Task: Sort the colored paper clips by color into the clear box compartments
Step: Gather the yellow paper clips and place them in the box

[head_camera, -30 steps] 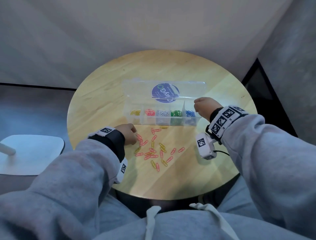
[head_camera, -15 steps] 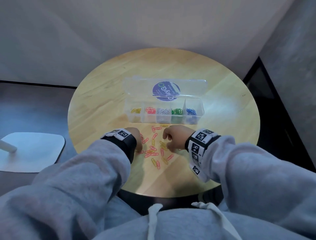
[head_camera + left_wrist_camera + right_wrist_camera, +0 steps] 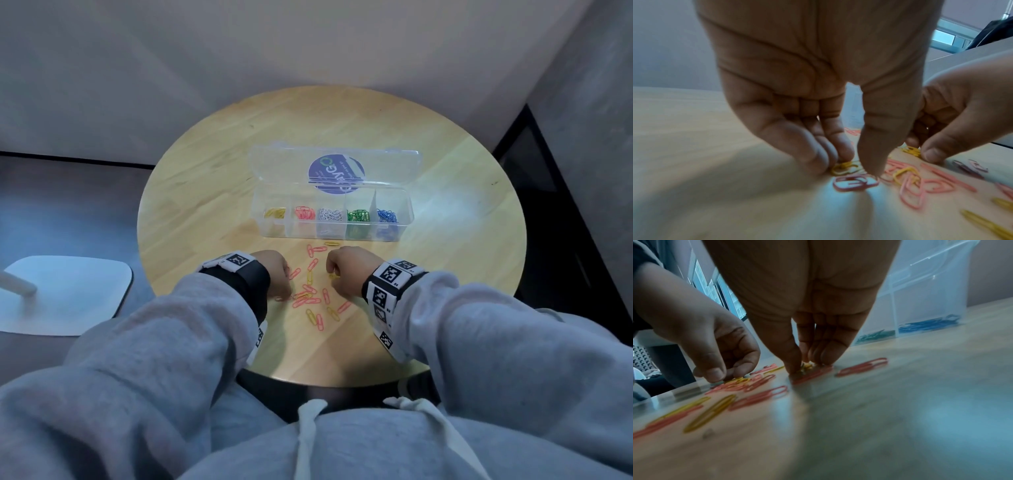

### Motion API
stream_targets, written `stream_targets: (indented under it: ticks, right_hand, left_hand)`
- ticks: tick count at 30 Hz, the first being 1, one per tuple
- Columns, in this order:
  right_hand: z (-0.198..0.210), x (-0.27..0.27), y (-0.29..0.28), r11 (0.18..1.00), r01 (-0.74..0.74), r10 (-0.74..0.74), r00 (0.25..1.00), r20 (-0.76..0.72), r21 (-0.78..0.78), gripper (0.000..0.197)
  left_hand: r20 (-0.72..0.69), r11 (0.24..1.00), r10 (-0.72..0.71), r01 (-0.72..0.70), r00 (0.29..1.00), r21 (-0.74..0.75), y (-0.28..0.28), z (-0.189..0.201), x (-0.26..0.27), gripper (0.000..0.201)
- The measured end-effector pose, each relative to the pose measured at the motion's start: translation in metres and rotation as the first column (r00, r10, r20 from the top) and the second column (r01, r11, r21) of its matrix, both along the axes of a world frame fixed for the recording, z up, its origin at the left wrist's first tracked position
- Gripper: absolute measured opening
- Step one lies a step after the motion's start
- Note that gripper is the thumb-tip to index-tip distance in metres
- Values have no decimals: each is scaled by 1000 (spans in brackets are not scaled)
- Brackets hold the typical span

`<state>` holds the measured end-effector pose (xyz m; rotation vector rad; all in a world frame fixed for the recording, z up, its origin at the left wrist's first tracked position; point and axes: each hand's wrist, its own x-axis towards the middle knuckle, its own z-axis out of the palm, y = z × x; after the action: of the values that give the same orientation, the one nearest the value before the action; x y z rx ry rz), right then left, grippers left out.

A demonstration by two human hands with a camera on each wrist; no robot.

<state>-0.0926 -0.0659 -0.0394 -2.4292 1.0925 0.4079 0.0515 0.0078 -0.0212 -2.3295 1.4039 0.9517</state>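
The clear box (image 3: 404, 205) stands open at mid-table, its compartments holding yellow, pink, white, green and blue clips from left to right. Loose pink and yellow paper clips (image 3: 310, 301) lie scattered in front of it. My left hand (image 3: 856, 164) is down on the pile's left side, fingers and thumb closing on a yellow clip (image 3: 841, 168). A pink clip (image 3: 855, 183) lies just under the thumb. My right hand (image 3: 805, 365) pinches another yellow clip (image 3: 807, 366) at the pile's right side. In the head view both hands (image 3: 284, 284) (image 3: 334, 275) hide their fingertips.
The round wooden table (image 3: 212, 192) has bare wood on both sides of the box. The box's open lid (image 3: 335, 168) lies flat behind it. A white stool (image 3: 65, 294) stands on the floor to the left. My lap is against the near table edge.
My right hand has come back from the box's right end to the loose pile and lowered onto a yellow clip. My left hand has stayed at the pile's left side.
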Motion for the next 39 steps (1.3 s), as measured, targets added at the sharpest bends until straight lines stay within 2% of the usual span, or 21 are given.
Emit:
stream_targets:
  ticks: [5,12,14,16,19,21,24,26,28,30,33,35,39]
  right_hand:
    - [5,2,1,999,39,-39,998,-43,-5,23]
    - [7,3,2,999,0,7,988,-157,44,27]
    - [7,1,3,999,-16,24,985,-170,44,26]
    - [7,-2,2,999,4,3,992,-125,53,20]
    - [7,-8,0,980,137,-142,989,28,144,2]
    - [8,-13,-2,933,242,-280,953,114,267,8]
    - [12,-19,-6,802,301,-432,889,153,515,8]
    - [13,-23,-9,669,328,-542,829,136,667,14]
    - [13,-26,-10,549,326,-627,769,121,770,18]
    - [14,-28,-10,488,323,-673,731,114,811,20]
    - [18,-28,-5,439,318,-693,715,92,840,24]
    - [17,-27,-3,494,311,-649,753,107,812,23]
    - [14,-29,4,698,257,-432,895,108,669,16]
  left_hand:
    - [-14,1000,-5,5,1000,7,0,-3,0,21]
    - [-1,1000,-7,7,1000,-20,2,1,-2,28]
    - [-37,997,15,-18,999,-72,3,3,-1,28]
    - [-157,988,77,-97,985,-120,3,5,2,25]
    - [-408,952,179,-263,895,-159,2,7,7,25]
    - [-552,918,239,-371,798,-139,1,7,8,25]
    - [-657,881,314,-468,685,-67,0,8,7,22]
    - [-661,870,354,-493,662,-28,-1,9,5,27]
    - [-624,874,361,-485,693,-32,-1,9,4,30]
    - [-568,904,312,-422,761,-68,-1,11,2,23]
    - [-363,978,82,-145,928,-151,-2,12,-4,7]
    - [-195,989,-59,31,979,-144,-1,12,-11,9]
    - [-67,983,-159,152,985,-106,-4,8,-24,11]
